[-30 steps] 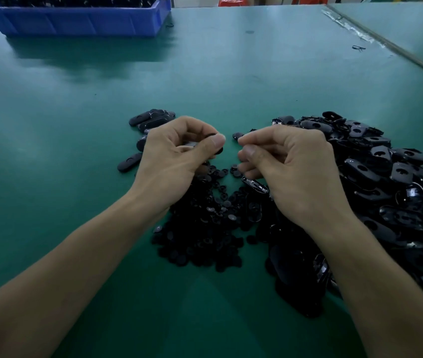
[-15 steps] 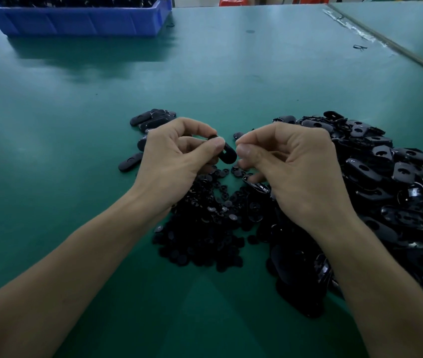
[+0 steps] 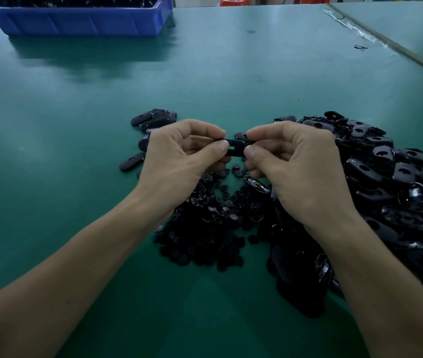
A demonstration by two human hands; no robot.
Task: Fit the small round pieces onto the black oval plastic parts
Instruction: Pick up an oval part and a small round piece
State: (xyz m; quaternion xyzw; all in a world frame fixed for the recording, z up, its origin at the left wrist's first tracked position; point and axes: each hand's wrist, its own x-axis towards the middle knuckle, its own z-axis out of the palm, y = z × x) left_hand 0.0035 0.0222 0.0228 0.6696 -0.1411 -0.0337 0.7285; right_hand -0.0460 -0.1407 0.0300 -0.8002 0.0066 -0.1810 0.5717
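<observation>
Holding one black oval part (image 3: 236,148) between them above the table (image 3: 76,151), the left hand (image 3: 179,161) and right hand (image 3: 301,169) each pinch an end with thumb and forefinger. Small round pieces (image 3: 205,228) lie heaped just below the hands, a big pile of oval parts (image 3: 399,177) sits to the right, and a few ovals (image 3: 153,118) lie left. A blue bin (image 3: 81,19) stands far back.

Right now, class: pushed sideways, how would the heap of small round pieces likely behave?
The small round pieces lie loose, so they would probably scatter. Being tiny, each likely weighs little. Round rims suggest some might roll.
</observation>
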